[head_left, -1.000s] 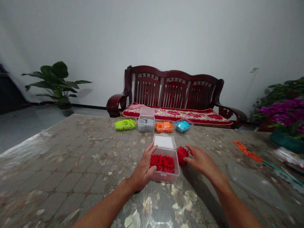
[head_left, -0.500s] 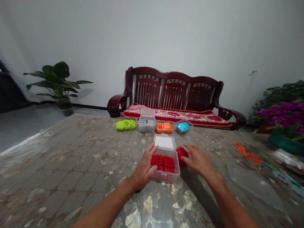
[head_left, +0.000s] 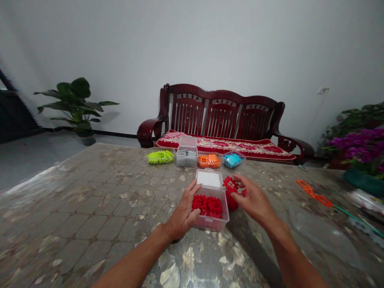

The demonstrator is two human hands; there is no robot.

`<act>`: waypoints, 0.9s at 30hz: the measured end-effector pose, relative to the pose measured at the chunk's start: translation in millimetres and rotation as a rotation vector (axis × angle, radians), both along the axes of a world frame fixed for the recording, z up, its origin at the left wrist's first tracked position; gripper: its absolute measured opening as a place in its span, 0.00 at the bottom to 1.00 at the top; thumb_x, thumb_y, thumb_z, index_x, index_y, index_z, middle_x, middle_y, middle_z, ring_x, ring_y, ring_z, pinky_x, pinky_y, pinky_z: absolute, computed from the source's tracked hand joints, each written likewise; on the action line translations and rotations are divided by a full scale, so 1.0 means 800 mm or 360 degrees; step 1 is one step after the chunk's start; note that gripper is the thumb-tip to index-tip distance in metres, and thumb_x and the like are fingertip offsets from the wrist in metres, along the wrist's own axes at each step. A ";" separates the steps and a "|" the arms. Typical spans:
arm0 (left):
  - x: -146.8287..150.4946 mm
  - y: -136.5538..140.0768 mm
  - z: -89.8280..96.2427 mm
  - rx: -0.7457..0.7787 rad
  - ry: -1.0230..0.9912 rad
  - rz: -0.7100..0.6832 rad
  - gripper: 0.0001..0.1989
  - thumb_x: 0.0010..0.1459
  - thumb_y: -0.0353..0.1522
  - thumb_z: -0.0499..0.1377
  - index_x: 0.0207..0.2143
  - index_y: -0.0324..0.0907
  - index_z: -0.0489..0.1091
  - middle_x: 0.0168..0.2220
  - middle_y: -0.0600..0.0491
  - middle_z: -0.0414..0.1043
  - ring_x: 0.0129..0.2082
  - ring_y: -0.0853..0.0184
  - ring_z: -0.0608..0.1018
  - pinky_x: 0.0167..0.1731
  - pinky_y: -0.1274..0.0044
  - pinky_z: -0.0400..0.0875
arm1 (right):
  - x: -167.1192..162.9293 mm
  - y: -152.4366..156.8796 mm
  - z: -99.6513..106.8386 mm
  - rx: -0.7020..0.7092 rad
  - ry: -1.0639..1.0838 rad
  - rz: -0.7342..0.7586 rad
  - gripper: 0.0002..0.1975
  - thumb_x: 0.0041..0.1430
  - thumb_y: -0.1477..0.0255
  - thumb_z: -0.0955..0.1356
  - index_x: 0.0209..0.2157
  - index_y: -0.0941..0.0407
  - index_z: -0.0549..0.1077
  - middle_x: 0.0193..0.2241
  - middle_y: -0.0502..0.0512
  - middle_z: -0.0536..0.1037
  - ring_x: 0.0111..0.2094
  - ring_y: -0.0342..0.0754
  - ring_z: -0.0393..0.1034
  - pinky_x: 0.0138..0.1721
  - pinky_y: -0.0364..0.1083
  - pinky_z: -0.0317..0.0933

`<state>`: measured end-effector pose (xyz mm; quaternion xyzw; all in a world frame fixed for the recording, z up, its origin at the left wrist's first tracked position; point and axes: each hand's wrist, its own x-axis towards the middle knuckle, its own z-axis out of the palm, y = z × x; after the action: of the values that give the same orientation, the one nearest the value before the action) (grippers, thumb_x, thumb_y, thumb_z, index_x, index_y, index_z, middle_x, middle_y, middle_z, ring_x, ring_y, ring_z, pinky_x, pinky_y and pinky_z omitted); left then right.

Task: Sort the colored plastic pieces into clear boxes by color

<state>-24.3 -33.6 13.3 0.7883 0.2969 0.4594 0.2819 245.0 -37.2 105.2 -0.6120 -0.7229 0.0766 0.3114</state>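
A clear plastic box with its lid tipped open at the back stands before me. Red toothed building pieces fill much of it. My left hand grips the box's left wall, its thumb over the front corner of the rim. To the right of the box, my right hand pinches a red window-patterned building piece above other red pieces on the table. Its fingers hide part of that pile.
Behind stand containers of green, grey, orange and blue pieces. A clear lid and an orange-and-green item lie at right, near purple flowers. A wooden bench stands beyond the table.
My right hand has lifted a red piece slightly off the pile, tilting it up so its window pattern shows. My left hand keeps its place on the box. The view has shifted slightly.
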 end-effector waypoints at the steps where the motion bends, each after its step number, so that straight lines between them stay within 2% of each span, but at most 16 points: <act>1: 0.000 0.000 -0.001 -0.0002 0.0004 0.0002 0.31 0.70 0.39 0.50 0.72 0.47 0.48 0.75 0.43 0.40 0.74 0.48 0.49 0.71 0.50 0.46 | -0.008 -0.002 0.003 -0.0042 0.0055 0.0126 0.29 0.54 0.72 0.69 0.60 0.53 0.71 0.57 0.60 0.77 0.55 0.57 0.72 0.58 0.58 0.64; 4: 0.000 0.001 -0.003 -0.0001 0.0014 0.0010 0.32 0.71 0.42 0.50 0.73 0.48 0.47 0.75 0.43 0.40 0.75 0.48 0.48 0.71 0.51 0.46 | -0.037 -0.006 0.010 -0.0209 0.0089 0.0461 0.31 0.51 0.76 0.69 0.58 0.53 0.73 0.57 0.59 0.77 0.56 0.56 0.71 0.59 0.57 0.63; 7: 0.000 0.001 -0.004 0.0013 0.0008 0.0006 0.32 0.71 0.43 0.49 0.73 0.47 0.46 0.75 0.42 0.40 0.75 0.48 0.48 0.71 0.51 0.46 | -0.064 -0.007 0.013 -0.0339 0.0034 0.0650 0.31 0.50 0.78 0.70 0.58 0.53 0.74 0.56 0.60 0.78 0.56 0.57 0.71 0.59 0.56 0.62; 10: 0.000 0.000 -0.003 0.0022 -0.0005 0.0009 0.32 0.71 0.43 0.49 0.73 0.47 0.46 0.75 0.42 0.40 0.75 0.48 0.48 0.71 0.51 0.46 | -0.077 -0.003 0.016 -0.0502 0.0011 0.0866 0.28 0.49 0.80 0.69 0.54 0.54 0.76 0.50 0.57 0.81 0.50 0.55 0.74 0.53 0.52 0.65; 13: 0.001 -0.001 -0.001 0.0007 -0.0005 0.0022 0.32 0.71 0.42 0.49 0.73 0.46 0.46 0.75 0.42 0.40 0.75 0.48 0.48 0.71 0.51 0.46 | -0.079 0.001 0.016 -0.0642 0.0128 0.1042 0.28 0.48 0.82 0.67 0.53 0.53 0.77 0.46 0.51 0.82 0.44 0.51 0.75 0.48 0.47 0.67; 16: 0.001 -0.001 -0.001 -0.0001 -0.0002 0.0023 0.32 0.70 0.42 0.50 0.73 0.46 0.47 0.75 0.42 0.41 0.75 0.49 0.49 0.71 0.52 0.46 | -0.076 0.004 0.010 -0.0666 0.0158 0.1026 0.27 0.49 0.82 0.67 0.51 0.53 0.77 0.43 0.50 0.83 0.41 0.49 0.75 0.44 0.45 0.66; 22: 0.001 0.000 -0.003 0.0017 0.0005 0.0028 0.32 0.71 0.42 0.49 0.73 0.47 0.46 0.75 0.43 0.41 0.75 0.49 0.48 0.71 0.52 0.47 | -0.082 0.005 0.004 -0.0587 -0.0083 0.0862 0.15 0.48 0.82 0.68 0.38 0.56 0.79 0.34 0.51 0.82 0.35 0.48 0.73 0.38 0.43 0.62; 24: 0.000 0.000 -0.002 0.0017 0.0009 0.0029 0.32 0.71 0.41 0.49 0.73 0.47 0.46 0.75 0.42 0.41 0.75 0.49 0.48 0.71 0.52 0.47 | -0.084 0.004 0.006 -0.0549 -0.0109 0.0847 0.15 0.49 0.82 0.67 0.37 0.56 0.80 0.34 0.52 0.82 0.36 0.48 0.74 0.39 0.44 0.63; 27: 0.000 -0.001 -0.001 0.0019 0.0005 0.0026 0.32 0.71 0.41 0.50 0.73 0.47 0.47 0.75 0.42 0.41 0.75 0.48 0.49 0.71 0.51 0.47 | -0.071 0.004 0.007 -0.0409 0.0024 0.0759 0.17 0.54 0.80 0.66 0.43 0.54 0.81 0.40 0.54 0.84 0.41 0.49 0.76 0.45 0.46 0.66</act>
<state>-24.4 -34.0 12.8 0.7882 0.3010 0.4621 0.2731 188.5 -33.8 110.8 -0.4584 -0.8287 0.2434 0.2096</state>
